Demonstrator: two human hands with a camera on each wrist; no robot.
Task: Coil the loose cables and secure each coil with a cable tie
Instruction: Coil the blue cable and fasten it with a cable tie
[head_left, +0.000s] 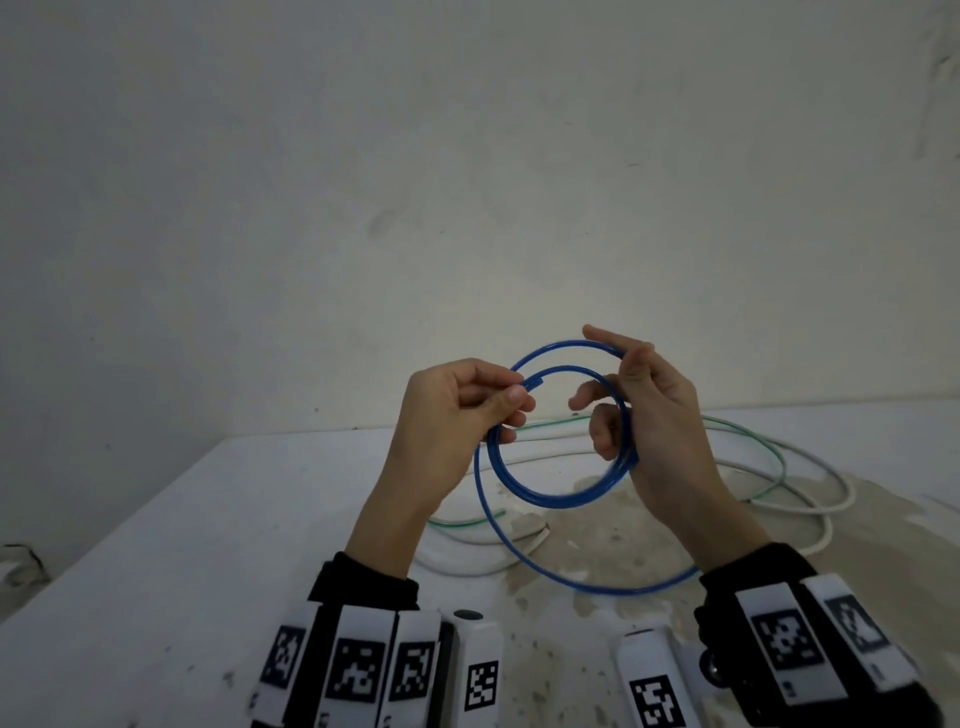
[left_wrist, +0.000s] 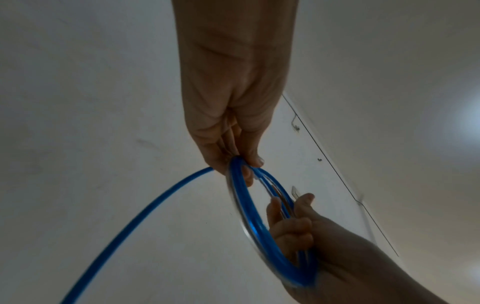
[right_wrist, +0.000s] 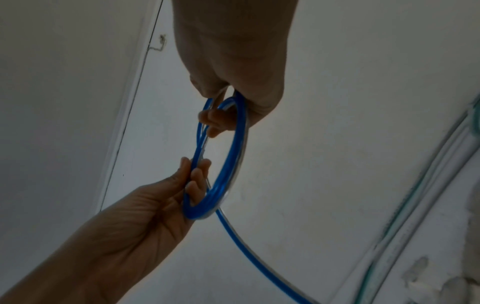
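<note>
A blue cable (head_left: 550, 500) is wound into a small coil of two or three turns, held in the air above the table. My left hand (head_left: 517, 392) pinches the cable's free end against the coil's left side. My right hand (head_left: 631, 374) grips the right side of the coil, thumb on top and fingers through the ring. One wider blue loop hangs down toward my right wrist. In the left wrist view my left hand (left_wrist: 246, 162) pinches the blue coil (left_wrist: 249, 216) opposite my right hand (left_wrist: 293, 211). The right wrist view shows the blue coil (right_wrist: 233, 154) between my right hand (right_wrist: 221, 107) and left hand (right_wrist: 194, 174).
A thick white cable (head_left: 467, 569) and a thin green cable (head_left: 777, 457) lie in loose loops on the white table (head_left: 182, 545), under and behind my hands. A plain wall stands close behind the table. The tabletop is stained near the cables.
</note>
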